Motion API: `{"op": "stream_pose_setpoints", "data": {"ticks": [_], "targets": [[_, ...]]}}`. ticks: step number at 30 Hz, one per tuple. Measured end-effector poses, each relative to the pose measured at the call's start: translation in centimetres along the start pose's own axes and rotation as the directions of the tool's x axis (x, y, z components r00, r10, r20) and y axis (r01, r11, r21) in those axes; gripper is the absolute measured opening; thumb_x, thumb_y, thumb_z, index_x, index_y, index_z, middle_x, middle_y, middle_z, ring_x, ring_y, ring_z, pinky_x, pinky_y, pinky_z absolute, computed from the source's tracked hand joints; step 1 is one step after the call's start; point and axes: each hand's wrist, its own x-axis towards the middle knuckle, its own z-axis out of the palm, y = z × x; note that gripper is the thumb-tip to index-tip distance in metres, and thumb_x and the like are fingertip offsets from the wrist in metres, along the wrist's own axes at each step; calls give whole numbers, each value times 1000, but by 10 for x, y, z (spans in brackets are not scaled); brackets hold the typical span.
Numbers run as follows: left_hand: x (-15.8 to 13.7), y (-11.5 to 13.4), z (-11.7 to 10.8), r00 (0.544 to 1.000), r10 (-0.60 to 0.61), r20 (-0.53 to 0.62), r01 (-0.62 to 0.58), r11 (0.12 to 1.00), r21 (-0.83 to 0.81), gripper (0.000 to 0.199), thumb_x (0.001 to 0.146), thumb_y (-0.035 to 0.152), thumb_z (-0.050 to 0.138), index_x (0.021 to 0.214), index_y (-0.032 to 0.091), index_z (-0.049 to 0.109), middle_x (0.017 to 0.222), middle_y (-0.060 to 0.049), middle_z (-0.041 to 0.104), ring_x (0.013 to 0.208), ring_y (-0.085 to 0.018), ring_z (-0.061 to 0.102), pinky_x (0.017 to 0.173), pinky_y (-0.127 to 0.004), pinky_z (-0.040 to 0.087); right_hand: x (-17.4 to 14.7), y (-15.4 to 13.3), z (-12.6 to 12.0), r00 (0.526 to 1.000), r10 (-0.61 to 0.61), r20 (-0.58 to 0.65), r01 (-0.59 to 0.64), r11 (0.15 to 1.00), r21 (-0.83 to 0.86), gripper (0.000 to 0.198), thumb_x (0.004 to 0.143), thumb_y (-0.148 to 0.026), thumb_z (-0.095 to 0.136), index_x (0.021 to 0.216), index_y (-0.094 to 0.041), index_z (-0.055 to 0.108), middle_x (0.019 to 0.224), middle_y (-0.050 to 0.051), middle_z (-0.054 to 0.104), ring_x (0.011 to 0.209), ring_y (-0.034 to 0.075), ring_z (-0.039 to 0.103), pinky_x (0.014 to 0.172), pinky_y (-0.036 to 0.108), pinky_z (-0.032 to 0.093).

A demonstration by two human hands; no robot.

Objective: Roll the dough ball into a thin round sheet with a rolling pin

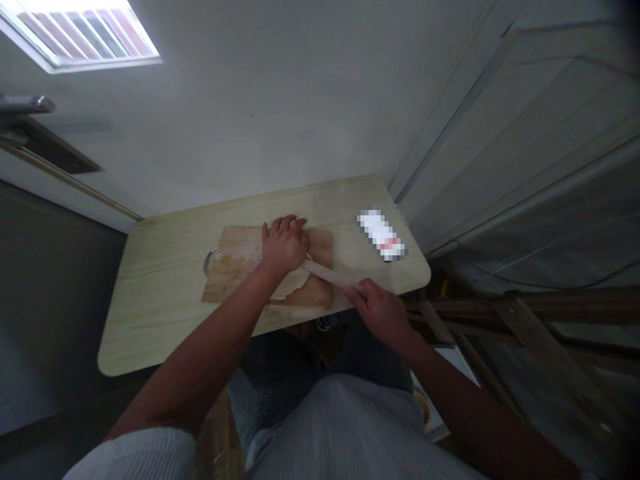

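Observation:
A thin sheet of dough (295, 283) lies on a wooden cutting board (320, 243), with pale flour dusted over the board's left part. My right hand (383, 310) is closed around the near end of a slim wooden rolling pin (327, 273), which slants up and left across the board's right side. My left hand (285, 247) rests palm down over the dough near the pin's far end, its fingers spread. It hides part of the dough and the tip of the pin, so I cannot tell whether it touches the pin.
The board has a metal ring handle (207, 261) at its left. A blurred-out phone (380, 233) lies at the right of the light wooden table (155, 287). Behind stands a white wall (280, 113); wooden beams (530, 333) are at the right.

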Motion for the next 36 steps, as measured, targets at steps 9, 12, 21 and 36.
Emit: {"op": "stream_pose_setpoints", "data": {"ticks": [9,12,21,36], "targets": [[-43,-4,-13,1000,-8,23,7,999,40,48,102,40,28,142,28,52,153,-7,49,141,-31,40,118,-64,22,-24,-11,6,998,-24,51,27,999,-48,44,101,-60,37,96,-21,56,82,7,73,70,21,69,57,30,26],[-52,-5,-16,999,-5,35,3,999,52,50,103,39,25,145,28,50,154,-7,47,143,-30,38,119,-65,21,-29,-15,5,997,-25,75,26,1000,-12,43,102,-59,36,94,-21,56,83,6,74,71,22,69,57,29,26],[-32,-2,-9,997,11,70,-16,998,67,52,103,45,22,145,31,50,155,-6,46,144,-32,36,117,-67,20,-26,-11,-2,993,15,114,-22,998,60,45,104,-58,31,93,-22,56,80,4,73,71,20,68,59,29,26],[19,20,9,998,54,41,-55,998,26,47,101,40,31,141,27,53,149,-10,51,137,-34,40,114,-70,22,1,12,-12,996,63,-70,-49,982,183,43,104,-50,32,93,-22,62,86,6,71,77,20,64,65,29,33]]}}
